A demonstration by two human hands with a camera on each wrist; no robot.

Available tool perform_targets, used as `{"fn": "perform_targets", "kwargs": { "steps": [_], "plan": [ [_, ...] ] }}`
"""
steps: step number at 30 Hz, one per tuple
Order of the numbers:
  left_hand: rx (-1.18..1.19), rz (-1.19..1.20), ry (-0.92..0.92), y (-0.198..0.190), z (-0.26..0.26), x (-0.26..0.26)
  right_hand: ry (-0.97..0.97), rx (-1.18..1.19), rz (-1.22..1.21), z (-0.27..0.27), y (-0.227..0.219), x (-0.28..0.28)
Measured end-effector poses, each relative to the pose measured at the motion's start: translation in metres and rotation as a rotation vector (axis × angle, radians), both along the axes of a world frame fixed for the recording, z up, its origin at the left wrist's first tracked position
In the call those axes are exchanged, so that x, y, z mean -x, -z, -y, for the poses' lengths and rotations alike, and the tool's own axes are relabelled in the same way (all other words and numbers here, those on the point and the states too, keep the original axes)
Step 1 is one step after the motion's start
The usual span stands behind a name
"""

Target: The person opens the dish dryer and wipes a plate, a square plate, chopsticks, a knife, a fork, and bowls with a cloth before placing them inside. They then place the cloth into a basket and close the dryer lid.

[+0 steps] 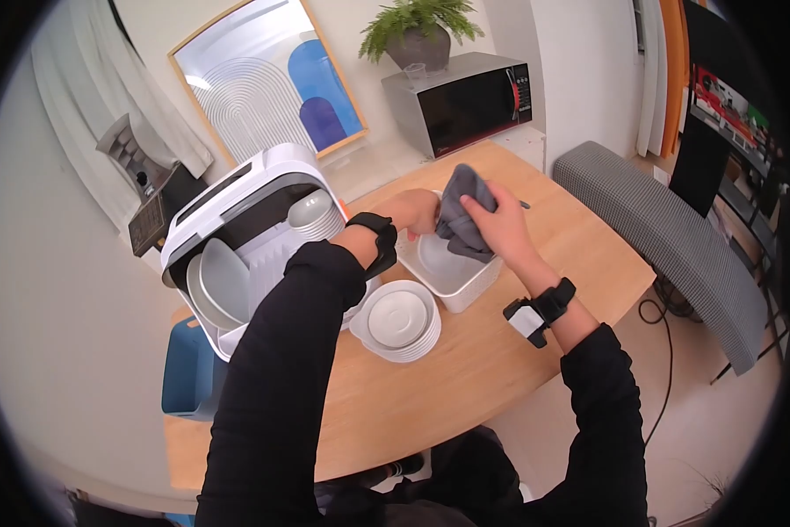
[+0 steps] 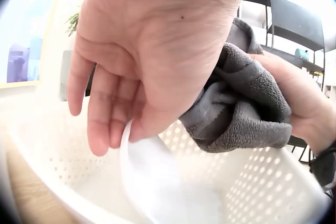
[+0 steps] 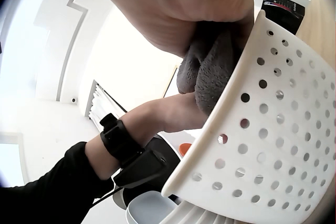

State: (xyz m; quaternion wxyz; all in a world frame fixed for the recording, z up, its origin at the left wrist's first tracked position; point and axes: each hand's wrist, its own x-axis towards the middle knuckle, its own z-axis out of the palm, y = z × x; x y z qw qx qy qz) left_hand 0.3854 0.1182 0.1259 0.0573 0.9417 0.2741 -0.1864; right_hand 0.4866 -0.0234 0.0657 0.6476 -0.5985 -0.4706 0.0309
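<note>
My left hand (image 1: 419,211) reaches into a white perforated basket (image 1: 476,294). In the left wrist view its thumb and fingers pinch the rim of a white dish (image 2: 149,169), which stands tilted inside the basket. My right hand (image 1: 500,224) grips a bunched dark grey towel (image 1: 467,211) above the basket's far side. The towel hangs down close beside the left hand. From the right wrist, the basket wall (image 3: 278,124) hides the dish, and the towel folds (image 3: 215,74) show under the palm.
A stack of white bowls (image 1: 399,318) stands beside the basket. To the left, an open white dish cabinet (image 1: 263,167) holds grey plates (image 1: 223,281) and stacked bowls (image 1: 311,211). A blue bin (image 1: 188,373) sits at the table's left edge; a microwave (image 1: 469,101) is behind.
</note>
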Motion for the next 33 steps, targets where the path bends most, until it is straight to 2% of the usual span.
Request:
{"fn": "perform_targets", "kwargs": {
  "steps": [1,4,7,9,12,18,21,24,28,31,33],
  "plan": [
    [-0.063,0.052,-0.013,-0.014,0.01,0.01,-0.031,-0.002,-0.113,0.008,-0.01,0.004],
    [-0.396,0.449,0.082,-0.037,0.03,0.056,-0.134,-0.16,-0.345,0.026,-0.048,0.022],
    [-0.343,0.876,0.005,-0.049,0.057,0.131,-0.175,-0.229,-0.426,0.044,-0.081,0.053],
    [-0.249,1.017,-0.15,-0.057,0.09,0.188,-0.271,-0.24,-0.495,0.048,-0.093,0.085],
    [-0.23,1.127,-0.329,-0.039,0.114,0.258,-0.416,-0.21,-0.551,0.039,-0.088,0.137],
    [-0.244,1.283,-0.54,0.001,0.117,0.344,-0.598,-0.127,-0.497,-0.015,-0.049,0.245],
    [-0.315,1.367,-0.55,0.021,0.11,0.368,-0.749,0.134,-0.493,-0.022,-0.042,0.279],
    [-0.345,1.309,-0.537,0.028,0.101,0.387,-0.943,0.278,-0.302,-0.024,-0.039,0.291],
    [-0.397,1.181,-0.523,0.018,0.096,0.394,-0.891,0.249,0.066,-0.037,-0.018,0.293],
    [-0.396,1.146,-0.53,0.011,0.095,0.398,-0.855,0.285,-0.221,-0.046,-0.021,0.28],
    [-0.39,1.151,-0.566,0.006,0.095,0.403,-0.718,0.166,-0.236,-0.049,-0.031,0.274]
  ]
}}
